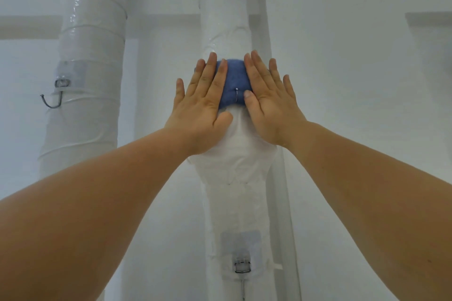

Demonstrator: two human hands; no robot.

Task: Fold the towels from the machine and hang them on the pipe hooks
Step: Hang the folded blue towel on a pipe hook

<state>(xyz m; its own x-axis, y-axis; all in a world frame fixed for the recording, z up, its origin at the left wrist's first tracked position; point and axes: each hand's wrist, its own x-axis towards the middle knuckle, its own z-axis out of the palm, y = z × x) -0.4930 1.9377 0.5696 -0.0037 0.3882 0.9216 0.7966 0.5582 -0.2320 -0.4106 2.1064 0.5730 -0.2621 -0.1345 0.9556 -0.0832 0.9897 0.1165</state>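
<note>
A folded blue towel [234, 80] hangs on a metal hook [236, 94] on the middle white pipe [226, 19]; the hook's tip pokes out in front of the cloth. My left hand [203, 102] lies flat on the towel's left side with fingers spread. My right hand [269, 98] lies flat on its right side, thumb beside the hook. Both palms press against the towel and pipe; neither grips it. Most of the towel is hidden under my hands.
A bare hook [51, 101] hangs from a bracket on the left wrapped pipe [90, 56]. Another bracket with a hook [242, 273] sits lower on the middle pipe. White walls stand behind.
</note>
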